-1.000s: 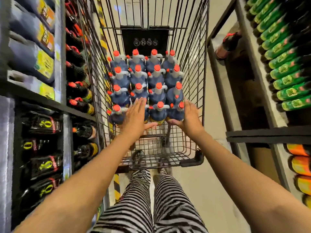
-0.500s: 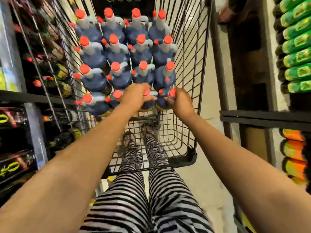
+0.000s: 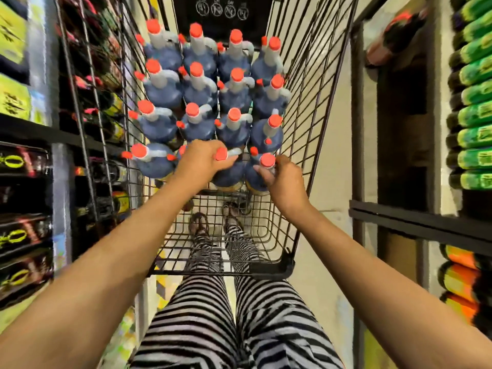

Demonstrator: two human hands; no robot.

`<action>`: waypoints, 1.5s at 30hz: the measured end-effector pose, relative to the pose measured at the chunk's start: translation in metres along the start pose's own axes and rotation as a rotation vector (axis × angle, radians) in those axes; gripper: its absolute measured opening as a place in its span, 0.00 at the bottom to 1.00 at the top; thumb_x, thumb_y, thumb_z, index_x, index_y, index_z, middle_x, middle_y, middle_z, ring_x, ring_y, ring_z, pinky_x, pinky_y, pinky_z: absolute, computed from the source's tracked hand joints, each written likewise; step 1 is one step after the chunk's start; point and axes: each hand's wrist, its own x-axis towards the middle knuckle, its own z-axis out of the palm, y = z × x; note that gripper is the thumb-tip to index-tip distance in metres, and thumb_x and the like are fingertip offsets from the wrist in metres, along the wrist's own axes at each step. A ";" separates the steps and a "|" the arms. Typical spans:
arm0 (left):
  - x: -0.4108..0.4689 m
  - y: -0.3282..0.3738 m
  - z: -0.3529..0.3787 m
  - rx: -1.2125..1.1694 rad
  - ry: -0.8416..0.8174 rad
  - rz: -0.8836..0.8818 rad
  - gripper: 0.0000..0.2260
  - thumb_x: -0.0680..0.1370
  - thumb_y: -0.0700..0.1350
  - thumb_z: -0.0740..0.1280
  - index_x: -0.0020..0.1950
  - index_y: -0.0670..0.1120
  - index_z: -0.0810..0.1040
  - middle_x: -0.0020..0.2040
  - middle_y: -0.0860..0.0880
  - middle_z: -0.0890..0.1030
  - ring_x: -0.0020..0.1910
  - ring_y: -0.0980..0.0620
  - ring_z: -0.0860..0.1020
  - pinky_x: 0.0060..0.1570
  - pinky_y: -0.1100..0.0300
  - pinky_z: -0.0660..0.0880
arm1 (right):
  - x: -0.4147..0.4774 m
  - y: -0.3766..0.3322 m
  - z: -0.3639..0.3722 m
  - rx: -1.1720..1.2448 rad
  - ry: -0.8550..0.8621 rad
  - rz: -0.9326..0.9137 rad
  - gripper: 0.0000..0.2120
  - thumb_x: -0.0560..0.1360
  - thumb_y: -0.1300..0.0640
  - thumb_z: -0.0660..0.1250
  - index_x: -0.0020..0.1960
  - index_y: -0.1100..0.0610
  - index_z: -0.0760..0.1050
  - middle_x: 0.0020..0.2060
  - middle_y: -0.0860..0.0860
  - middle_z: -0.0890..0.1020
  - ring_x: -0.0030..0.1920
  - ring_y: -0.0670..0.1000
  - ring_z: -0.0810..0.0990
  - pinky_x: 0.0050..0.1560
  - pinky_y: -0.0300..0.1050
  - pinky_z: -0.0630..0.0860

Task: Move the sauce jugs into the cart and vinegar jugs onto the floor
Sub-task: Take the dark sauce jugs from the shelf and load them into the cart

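Two jugs [image 3: 254, 179] gripped by their necks, both upright in the cart [image 3: 306, 107].

Left hand [image 3: 202, 161] is curled round the grey handle and neck of one dark jug in the nearest row. The right hand [image 3: 282, 179] pinches the neck of its neighbour at 3 o'clock, just beside the cart's wire wall. A second ago both hands hovered flat and open over this row; now each is clenched on a jug. A lift looks imminent, likely out to the floor [image 3: 330, 182] at 3 o'clock if these are vinegar, though the labels cannot be read. More red-capped jugs [image 3: 197, 83] fill the cart toward 12 o'clock, and bottle shelves [image 3: 24, 126] flank it at 9 and 3 o'clock.
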 end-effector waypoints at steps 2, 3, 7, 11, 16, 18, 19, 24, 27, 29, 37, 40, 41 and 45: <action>-0.022 0.006 -0.020 -0.074 0.063 -0.045 0.17 0.71 0.58 0.70 0.39 0.43 0.81 0.32 0.43 0.80 0.33 0.45 0.77 0.34 0.54 0.70 | -0.007 -0.014 -0.005 0.039 -0.014 -0.060 0.13 0.74 0.57 0.70 0.53 0.64 0.76 0.43 0.57 0.82 0.41 0.50 0.74 0.42 0.44 0.71; -0.036 0.011 -0.032 -0.133 0.084 -0.060 0.16 0.71 0.57 0.71 0.40 0.43 0.82 0.32 0.45 0.80 0.32 0.51 0.77 0.35 0.56 0.72 | -0.011 -0.024 -0.009 0.058 -0.017 -0.094 0.13 0.73 0.55 0.71 0.51 0.63 0.76 0.41 0.58 0.82 0.40 0.51 0.74 0.42 0.47 0.73; -0.093 0.033 -0.086 -0.201 0.261 -0.078 0.10 0.72 0.53 0.73 0.39 0.46 0.81 0.27 0.54 0.74 0.27 0.65 0.70 0.31 0.66 0.66 | -0.038 -0.079 -0.035 0.122 -0.046 -0.253 0.11 0.71 0.53 0.73 0.41 0.59 0.76 0.27 0.42 0.74 0.30 0.39 0.71 0.32 0.29 0.67; -0.154 0.051 -0.140 -0.343 0.529 -0.137 0.10 0.70 0.53 0.74 0.39 0.47 0.81 0.32 0.47 0.80 0.31 0.52 0.73 0.36 0.55 0.73 | -0.073 -0.138 -0.060 0.236 -0.147 -0.378 0.13 0.70 0.50 0.75 0.42 0.61 0.80 0.35 0.49 0.84 0.37 0.37 0.74 0.39 0.44 0.75; -0.246 0.078 -0.215 -0.395 0.916 -0.109 0.06 0.70 0.50 0.73 0.37 0.51 0.78 0.29 0.61 0.76 0.29 0.66 0.73 0.34 0.76 0.67 | -0.137 -0.217 -0.083 0.280 -0.250 -0.619 0.09 0.70 0.56 0.74 0.45 0.61 0.83 0.38 0.51 0.84 0.37 0.36 0.75 0.37 0.32 0.71; -0.284 0.086 -0.240 -0.340 1.055 -0.096 0.05 0.72 0.46 0.73 0.38 0.51 0.78 0.32 0.61 0.76 0.30 0.70 0.73 0.35 0.77 0.67 | -0.165 -0.244 -0.087 0.307 -0.270 -0.686 0.08 0.69 0.57 0.75 0.40 0.62 0.82 0.33 0.52 0.83 0.33 0.37 0.73 0.34 0.33 0.71; -0.304 0.090 -0.252 -0.336 1.122 -0.082 0.06 0.71 0.47 0.73 0.37 0.53 0.77 0.32 0.61 0.76 0.30 0.69 0.73 0.35 0.76 0.67 | -0.178 -0.256 -0.086 0.346 -0.284 -0.702 0.09 0.68 0.57 0.76 0.39 0.63 0.82 0.30 0.53 0.81 0.33 0.38 0.73 0.34 0.34 0.70; -0.408 0.105 -0.298 -0.287 1.371 -0.054 0.09 0.70 0.52 0.74 0.34 0.59 0.75 0.28 0.60 0.77 0.29 0.67 0.74 0.33 0.74 0.67 | -0.243 -0.317 -0.078 0.431 -0.381 -0.874 0.12 0.66 0.56 0.77 0.28 0.56 0.76 0.22 0.43 0.74 0.27 0.38 0.68 0.28 0.32 0.64; -0.467 0.106 -0.315 -0.233 1.480 -0.050 0.07 0.70 0.55 0.72 0.33 0.57 0.77 0.28 0.60 0.78 0.30 0.65 0.74 0.33 0.71 0.67 | -0.288 -0.348 -0.071 0.459 -0.459 -1.016 0.16 0.66 0.59 0.77 0.26 0.53 0.72 0.19 0.41 0.72 0.23 0.36 0.67 0.25 0.28 0.62; -0.501 0.102 -0.326 -0.170 1.554 -0.046 0.11 0.70 0.57 0.71 0.34 0.52 0.80 0.31 0.57 0.79 0.31 0.62 0.74 0.34 0.71 0.68 | -0.313 -0.366 -0.062 0.495 -0.503 -1.071 0.14 0.63 0.52 0.77 0.25 0.53 0.75 0.20 0.42 0.73 0.25 0.36 0.67 0.26 0.30 0.63; -0.587 0.097 -0.354 -0.026 1.835 -0.089 0.08 0.72 0.49 0.72 0.35 0.47 0.80 0.31 0.59 0.77 0.31 0.65 0.75 0.35 0.74 0.67 | -0.391 -0.432 -0.020 0.759 -0.765 -1.156 0.16 0.67 0.56 0.76 0.23 0.55 0.75 0.21 0.44 0.74 0.26 0.42 0.70 0.30 0.36 0.66; -0.600 0.094 -0.363 -0.003 1.914 -0.083 0.09 0.71 0.50 0.73 0.35 0.47 0.80 0.31 0.58 0.78 0.31 0.63 0.75 0.35 0.73 0.68 | -0.408 -0.451 -0.004 0.840 -0.805 -1.186 0.20 0.69 0.63 0.73 0.21 0.52 0.73 0.19 0.44 0.73 0.23 0.41 0.69 0.29 0.33 0.66; -0.602 0.092 -0.366 0.012 1.936 -0.081 0.09 0.70 0.50 0.73 0.35 0.48 0.79 0.31 0.57 0.78 0.31 0.63 0.75 0.35 0.74 0.68 | -0.414 -0.457 0.001 0.852 -0.799 -1.203 0.22 0.69 0.63 0.73 0.20 0.52 0.72 0.18 0.44 0.71 0.23 0.40 0.67 0.28 0.33 0.65; -0.609 0.081 -0.378 0.141 2.003 -0.103 0.14 0.69 0.56 0.72 0.35 0.45 0.80 0.32 0.53 0.79 0.33 0.58 0.76 0.37 0.72 0.69 | -0.428 -0.480 0.023 0.898 -0.704 -1.283 0.25 0.68 0.63 0.75 0.21 0.51 0.64 0.16 0.43 0.65 0.22 0.41 0.62 0.26 0.32 0.61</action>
